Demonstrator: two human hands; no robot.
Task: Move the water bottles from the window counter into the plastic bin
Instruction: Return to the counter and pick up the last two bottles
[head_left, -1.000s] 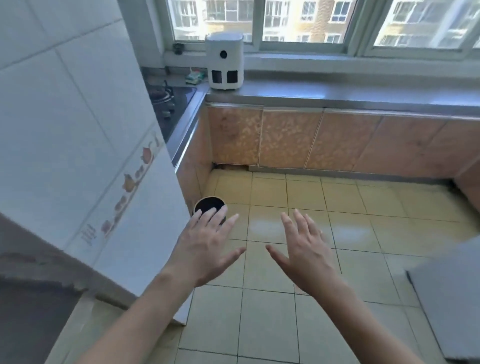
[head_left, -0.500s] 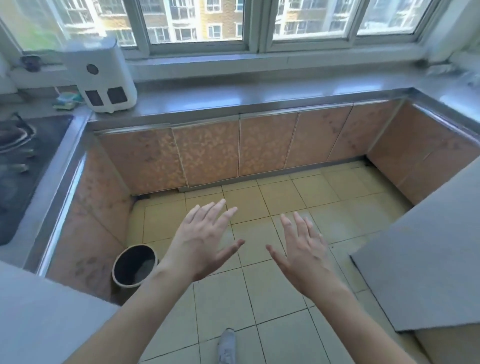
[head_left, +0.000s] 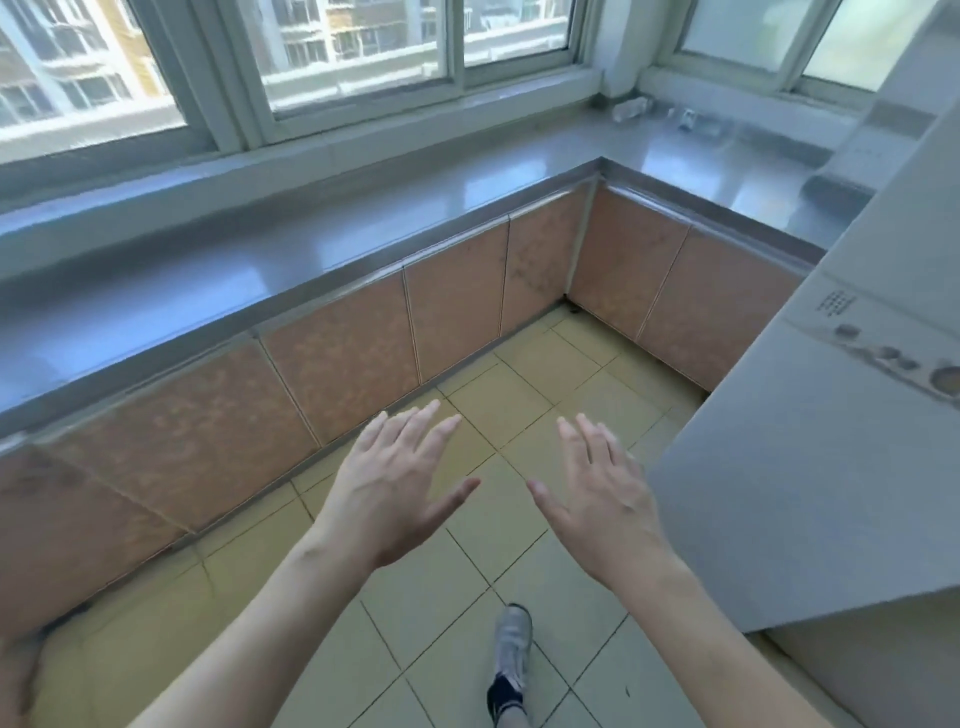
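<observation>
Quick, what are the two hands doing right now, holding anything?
Left hand: open, fingers spread, holding nothing, over the floor.
Right hand: open, fingers spread, holding nothing.

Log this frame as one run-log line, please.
phase: approach | left hand: open, holding nothing | right hand: open, holding nothing | bottle: lying in far counter corner, blurred, untouched | bin: not in view

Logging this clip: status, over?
Left hand and right hand open, empty, over floor. Blurred bottle-like item on far corner of counter. No bin in view. Path unobstructed.
</observation>
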